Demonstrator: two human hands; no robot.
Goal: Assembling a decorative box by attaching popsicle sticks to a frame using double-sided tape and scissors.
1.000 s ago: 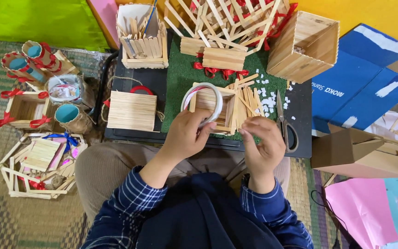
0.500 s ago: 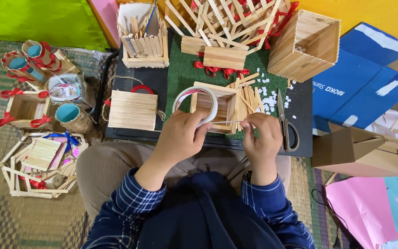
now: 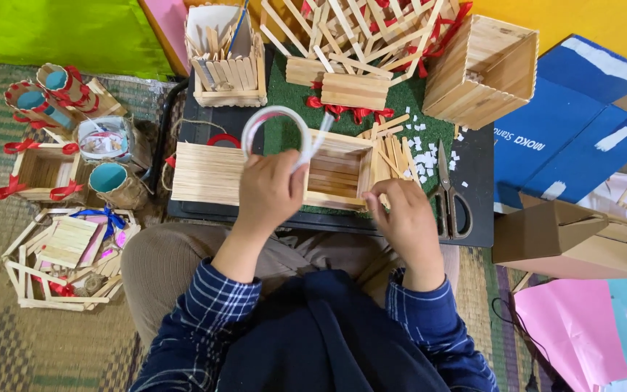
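Wooden craft sticks make up nearly everything here — a small box sits on the black board in front of the person, its walls built, its top open. Left hand pinches a tape roll between fingers and thumb, raised above the box with a strip hanging loose. Right hand rests at the box's right edge, fingers curled, touching loose sticks; I cannot tell whether it grips one. Scissors lie just beside. Finished pieces stand around, so the box looks partly done. Against a second ago, the roll sits higher and farther left — the right hand has dropped away from it.
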